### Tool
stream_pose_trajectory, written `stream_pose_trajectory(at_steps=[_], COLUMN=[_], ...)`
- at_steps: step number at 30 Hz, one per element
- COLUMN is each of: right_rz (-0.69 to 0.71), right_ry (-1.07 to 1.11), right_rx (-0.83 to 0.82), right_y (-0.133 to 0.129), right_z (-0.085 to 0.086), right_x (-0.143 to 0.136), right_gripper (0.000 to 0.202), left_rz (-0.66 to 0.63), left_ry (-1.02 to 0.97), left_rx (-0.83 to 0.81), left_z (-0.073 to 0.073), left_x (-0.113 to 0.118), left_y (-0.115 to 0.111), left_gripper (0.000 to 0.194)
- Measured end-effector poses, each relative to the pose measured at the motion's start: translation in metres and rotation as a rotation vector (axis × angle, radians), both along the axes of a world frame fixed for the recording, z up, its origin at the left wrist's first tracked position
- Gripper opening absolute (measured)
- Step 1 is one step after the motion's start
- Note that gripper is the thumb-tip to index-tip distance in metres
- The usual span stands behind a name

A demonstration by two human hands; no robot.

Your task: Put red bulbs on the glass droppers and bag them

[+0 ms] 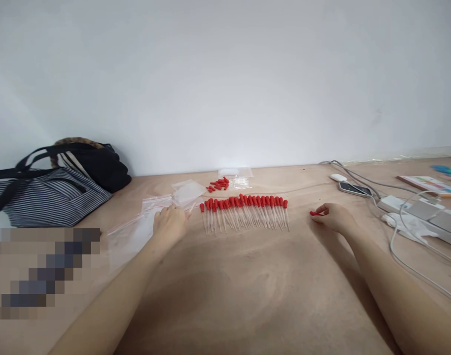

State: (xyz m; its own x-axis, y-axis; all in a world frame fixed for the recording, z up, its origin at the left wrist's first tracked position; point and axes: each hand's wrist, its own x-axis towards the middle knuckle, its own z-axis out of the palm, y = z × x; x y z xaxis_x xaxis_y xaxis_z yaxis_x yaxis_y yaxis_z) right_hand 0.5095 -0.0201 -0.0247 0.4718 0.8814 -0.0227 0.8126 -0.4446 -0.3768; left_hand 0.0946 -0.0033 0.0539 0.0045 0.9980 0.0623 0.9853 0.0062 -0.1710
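My left hand (170,224) is closed above the clear plastic bags (132,236), with a thin pale tube (191,208) sticking out past its fingers on the right. Between the fingertips of my right hand (330,217) is a red rubber bulb (316,213), pinched just over the table. A long row of droppers (247,212) with red bulbs and clear stems lies between my hands, bulbs pointing away from me. Behind the row are several loose red bulbs (218,185). Beside them, clear glass tubes (241,183) lie on a plastic bag.
A striped bag (58,197) stands at the left, with a dark bundle (103,167) behind it. On the right are a phone-like device (354,189), a power strip (425,212), white cables (395,241) and a colourful book (428,185). A wall (225,84) closes off the back.
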Motion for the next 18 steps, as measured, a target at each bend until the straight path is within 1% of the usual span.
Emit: stream_pose_trajectory(at_steps=[1,2,4,6,8,11,14,18], right_rz=[0.001,-0.004,-0.005,0.046,0.147,0.259,0.277,0.283], right_ry=[-0.003,-0.011,-0.023,-0.027,-0.040,-0.060,-0.053,-0.058], right_rx=[0.003,0.010,0.043,0.102,0.171,0.218,0.235,0.290], right_y=[0.001,0.001,0.002,0.002,0.003,0.005,0.006,0.005], right_z=[0.000,-0.001,-0.002,-0.003,-0.005,-0.008,-0.011,-0.010], right_x=[0.000,-0.001,-0.003,-0.009,-0.016,-0.024,-0.027,-0.029], right_gripper=[0.022,0.021,0.021,0.019,0.015,0.013,0.017,0.019], left_rz=[-0.038,-0.106,-0.290,-0.502,-0.682,-0.871,-0.967,-0.969], left_ry=[-0.013,-0.048,-0.170,-0.255,-0.298,-0.295,-0.258,-0.259], left_rx=[0.014,0.027,0.085,0.114,0.223,0.403,0.523,0.572], left_z=[0.001,0.000,-0.008,-0.022,-0.038,-0.057,-0.067,-0.072], left_x=[0.004,0.009,0.020,0.031,0.038,0.042,0.041,0.038], left_y=[-0.007,-0.015,-0.031,-0.043,-0.049,-0.048,-0.041,-0.037], left_gripper=[0.034,0.031,0.022,0.016,0.017,0.022,0.021,0.020])
